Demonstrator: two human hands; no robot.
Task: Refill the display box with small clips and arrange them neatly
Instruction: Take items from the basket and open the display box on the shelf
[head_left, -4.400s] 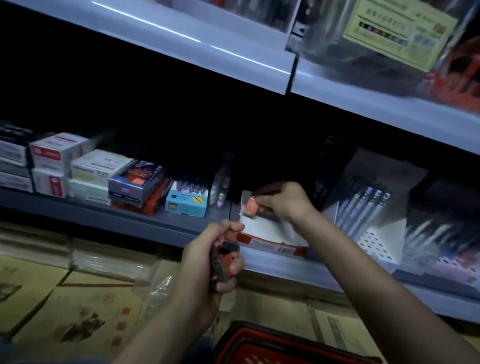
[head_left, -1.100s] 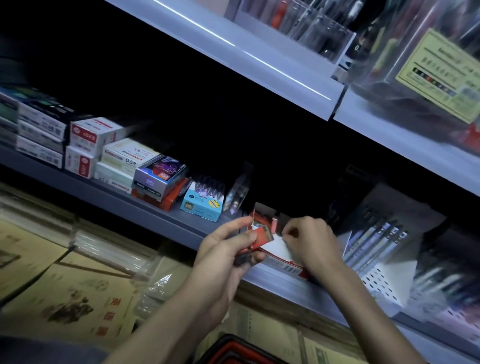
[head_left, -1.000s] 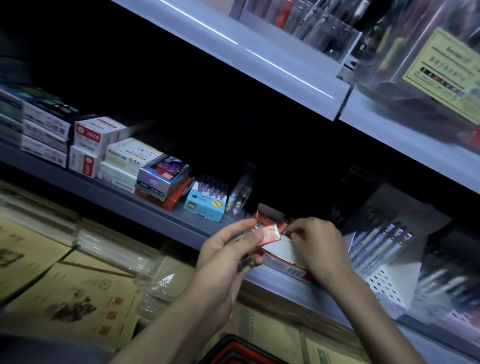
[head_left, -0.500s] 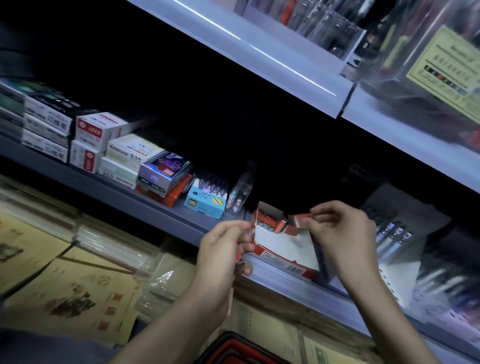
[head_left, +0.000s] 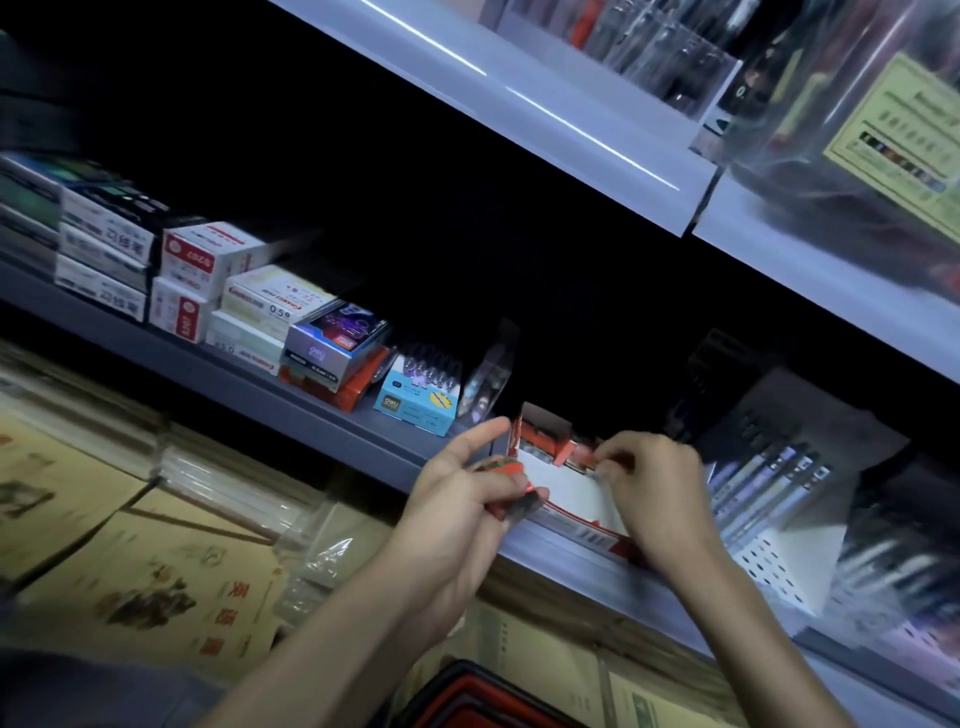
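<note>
Head view, stationery shelving. I am looking down at both hands working at the box (head_left: 569, 491). It is standing on the front edge of the middle shelf (head_left: 291, 400), its white front panel facing me and its back flap raised. Along the rear of the box, red and grey clips (head_left: 540, 447) are lying side by side.

The left hand (head_left: 462, 499) is hovering just left of the box, partly closed. Most of its fingers are curling round a bundle (head_left: 511, 493) of red and dark clips held against the palm. One finger is sticking out straight toward the box's left corner.

The right hand (head_left: 657, 483) is reaching over the right side of the box with its fingers bunched. Its fingertips are pinching a single red clip (head_left: 582, 457) at the opening. Blur is keeping me from telling whether this clip is touching those already inside.

A blue carton (head_left: 415, 402) is sitting on the same shelf near the box's left, with stacked cartons further left. Pens (head_left: 769, 478) are leaning in a white rack to the right. A red basket (head_left: 467, 696) is showing below, between the forearms.
</note>
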